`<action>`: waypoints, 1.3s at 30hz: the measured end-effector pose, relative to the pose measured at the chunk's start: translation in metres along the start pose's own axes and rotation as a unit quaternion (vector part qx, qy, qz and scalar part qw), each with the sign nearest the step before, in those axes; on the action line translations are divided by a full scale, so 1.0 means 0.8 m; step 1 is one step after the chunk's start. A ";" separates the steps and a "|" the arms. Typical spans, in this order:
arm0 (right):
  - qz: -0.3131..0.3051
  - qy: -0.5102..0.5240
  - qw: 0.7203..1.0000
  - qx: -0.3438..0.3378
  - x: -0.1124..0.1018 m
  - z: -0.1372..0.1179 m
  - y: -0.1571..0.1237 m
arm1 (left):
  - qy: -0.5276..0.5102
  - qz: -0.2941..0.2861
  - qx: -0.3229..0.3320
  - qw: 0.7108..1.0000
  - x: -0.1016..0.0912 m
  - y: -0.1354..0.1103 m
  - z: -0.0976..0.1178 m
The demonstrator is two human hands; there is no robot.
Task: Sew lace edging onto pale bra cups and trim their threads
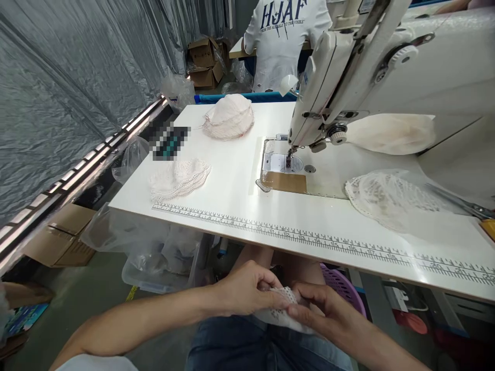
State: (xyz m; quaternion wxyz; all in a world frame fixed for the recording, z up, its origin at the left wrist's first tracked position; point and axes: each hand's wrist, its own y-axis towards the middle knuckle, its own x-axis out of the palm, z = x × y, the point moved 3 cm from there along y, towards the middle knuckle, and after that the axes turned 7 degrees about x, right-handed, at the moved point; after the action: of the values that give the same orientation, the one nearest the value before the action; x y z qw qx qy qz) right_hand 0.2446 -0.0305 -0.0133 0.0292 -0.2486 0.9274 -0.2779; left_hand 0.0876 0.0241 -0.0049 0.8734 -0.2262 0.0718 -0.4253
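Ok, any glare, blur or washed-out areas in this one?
Head view: glare on the white tabletop; head view: the left-side lace piece nearly blends into that white; head view: a pixelated patch beyond it hides what lies there; head view: left hand, right hand and held lace look reasonably sharp.

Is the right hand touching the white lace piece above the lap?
Touching. The head view shows the fingers of the right hand pinching the edge of the white lace piece, with no gap between.
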 end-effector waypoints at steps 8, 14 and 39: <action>0.003 0.043 0.999 0.024 -0.001 0.005 -0.001 | -0.014 0.015 0.014 1.000 -0.006 -0.006 -0.002; 0.013 0.034 0.999 0.015 -0.003 0.007 -0.002 | -0.016 0.019 0.041 0.999 -0.003 -0.005 0.002; 0.238 -0.186 0.949 -0.086 -0.008 0.004 -0.010 | -0.037 0.116 -0.001 0.993 0.000 -0.002 -0.009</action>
State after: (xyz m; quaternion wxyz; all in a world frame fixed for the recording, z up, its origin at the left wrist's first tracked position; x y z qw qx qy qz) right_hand 0.2542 -0.0348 -0.0127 0.2452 -0.0692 0.9581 -0.1309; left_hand 0.0841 0.0206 -0.0105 0.9186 -0.2327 0.0650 -0.3127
